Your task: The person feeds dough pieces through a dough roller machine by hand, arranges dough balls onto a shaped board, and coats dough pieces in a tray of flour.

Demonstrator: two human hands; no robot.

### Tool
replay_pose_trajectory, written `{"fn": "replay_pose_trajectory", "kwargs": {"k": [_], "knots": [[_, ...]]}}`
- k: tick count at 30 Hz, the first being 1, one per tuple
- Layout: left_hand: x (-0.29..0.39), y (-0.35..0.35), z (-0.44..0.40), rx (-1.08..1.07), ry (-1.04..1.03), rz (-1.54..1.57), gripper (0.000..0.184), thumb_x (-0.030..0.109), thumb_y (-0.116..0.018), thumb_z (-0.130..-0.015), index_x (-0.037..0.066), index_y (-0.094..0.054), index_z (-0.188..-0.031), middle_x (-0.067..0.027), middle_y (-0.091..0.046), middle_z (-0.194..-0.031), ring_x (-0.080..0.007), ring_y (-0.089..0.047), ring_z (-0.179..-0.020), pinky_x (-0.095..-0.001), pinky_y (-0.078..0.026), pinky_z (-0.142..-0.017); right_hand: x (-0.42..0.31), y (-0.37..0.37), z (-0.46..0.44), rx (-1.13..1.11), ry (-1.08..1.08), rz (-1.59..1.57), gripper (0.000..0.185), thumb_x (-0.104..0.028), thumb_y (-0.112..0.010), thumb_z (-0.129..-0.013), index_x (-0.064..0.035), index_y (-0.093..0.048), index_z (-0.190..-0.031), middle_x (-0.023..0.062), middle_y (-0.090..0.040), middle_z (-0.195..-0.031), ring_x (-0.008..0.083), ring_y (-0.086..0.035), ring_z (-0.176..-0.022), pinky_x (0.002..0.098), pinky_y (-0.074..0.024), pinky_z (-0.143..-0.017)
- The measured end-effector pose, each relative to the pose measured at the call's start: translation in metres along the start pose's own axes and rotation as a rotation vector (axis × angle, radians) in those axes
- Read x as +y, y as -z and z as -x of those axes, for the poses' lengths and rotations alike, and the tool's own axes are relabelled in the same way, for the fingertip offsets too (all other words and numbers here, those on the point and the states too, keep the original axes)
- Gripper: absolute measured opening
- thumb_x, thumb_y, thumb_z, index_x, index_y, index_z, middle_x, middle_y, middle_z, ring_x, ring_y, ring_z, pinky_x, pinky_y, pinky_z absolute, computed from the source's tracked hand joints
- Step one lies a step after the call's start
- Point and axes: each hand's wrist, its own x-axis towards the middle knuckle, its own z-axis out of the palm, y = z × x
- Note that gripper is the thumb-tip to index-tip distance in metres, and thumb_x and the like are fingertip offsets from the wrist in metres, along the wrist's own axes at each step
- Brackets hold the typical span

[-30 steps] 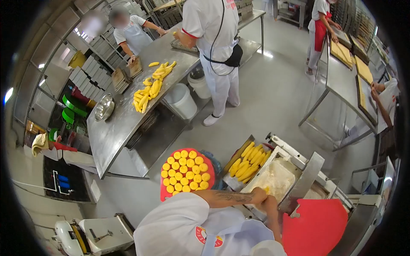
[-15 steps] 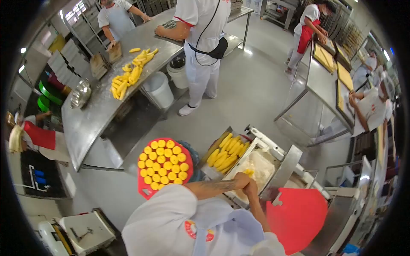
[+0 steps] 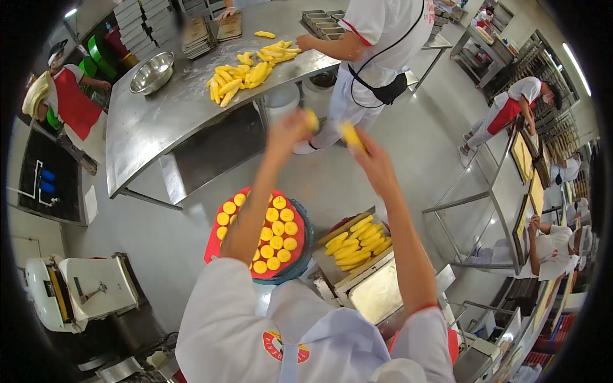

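Note:
Both my arms reach up and forward, the hands apart and slightly blurred. My left hand is closed round a yellow dough piece, which sticks out past the fingertips. A second yellow dough piece is gripped by my right hand. Beneath my left forearm, a red board carries many round yellow dough pieces; the forearm hides part of it. To its right, a tray holds a heap of long yellow dough rolls. A pale, flour-dusted tray sits beside it, partly covered by my right arm.
Ahead stands a steel table with long yellow dough pieces and a metal bowl. A co-worker stands at its right end. Another table with trays is at the right. A white machine is at lower left.
My hands, together over the floury tray before, have moved up and forward and come apart, a yellow dough piece now showing in each. The view has shifted too.

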Motion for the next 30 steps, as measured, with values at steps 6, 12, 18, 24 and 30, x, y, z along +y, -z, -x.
{"fn": "replay_pose_trajectory", "kwargs": {"k": [6, 12, 18, 24, 30], "knots": [[0.031, 0.107, -0.006, 0.597, -0.093, -0.278, 0.037, 0.027, -0.069, -0.092, -0.002, -0.065, -0.115, -0.0068, -0.066, -0.089, -0.0134, -0.063, -0.071, -0.0286, -0.056, -0.060, -0.001, -0.035, -0.056, -0.309, -0.225, 0.061, 0.050, -0.030, -0.059, -0.099, 0.0036, -0.053, -0.136, 0.0132, -0.064, -0.124, 0.0211, -0.064, -0.109, 0.0331, -0.0482, -0.099], [-0.208, 0.078, 0.142, 0.214, 0.376, -0.378, 0.031, 0.025, -0.067, -0.095, 0.000, -0.066, -0.112, -0.0058, -0.067, -0.091, -0.0130, -0.065, -0.077, -0.0267, -0.057, -0.063, 0.175, -0.029, 0.195, 0.184, -0.695, -0.455, 0.041, -0.026, -0.058, -0.100, 0.0041, -0.058, -0.129, 0.0121, -0.068, -0.109, 0.0200, -0.069, -0.095, 0.0299, -0.0543, -0.084], [-0.314, -0.108, 0.200, -0.665, 0.406, -0.633, 0.040, 0.027, -0.068, -0.092, -0.003, -0.064, -0.117, -0.0165, -0.070, -0.102, -0.0262, -0.069, -0.087, -0.0349, -0.055, -0.078, 0.156, -0.002, 0.412, 0.548, -1.075, -0.437, 0.033, -0.021, -0.057, -0.101, 0.0032, -0.062, -0.123, 0.0127, -0.069, -0.099, 0.0193, -0.070, -0.087, 0.0301, -0.0561, -0.078], [-0.440, -0.230, 0.122, -0.621, 0.242, -1.238, 0.084, 0.061, -0.065, -0.082, -0.006, -0.054, -0.131, -0.0280, -0.061, -0.125, -0.0393, -0.056, -0.122, -0.0433, -0.043, -0.104, 0.120, 0.000, 0.454, 0.901, -1.118, -0.406, 0.033, -0.019, -0.058, -0.100, 0.0039, -0.061, -0.125, 0.0085, -0.067, -0.091, 0.0187, -0.069, -0.082, 0.0306, -0.0552, -0.076], [-0.470, -0.271, 0.128, -0.339, 0.633, -1.320, 0.098, 0.074, -0.062, -0.075, -0.013, -0.057, -0.120, -0.0279, -0.060, -0.125, -0.0398, -0.056, -0.121, -0.0481, -0.043, -0.102, 0.109, -0.052, 0.463, 0.963, -1.163, -0.493, 0.034, -0.017, -0.059, -0.099, 0.0038, -0.060, -0.127, 0.0078, -0.066, -0.093, 0.0184, -0.068, -0.084, 0.0304, -0.0543, -0.079]]}}
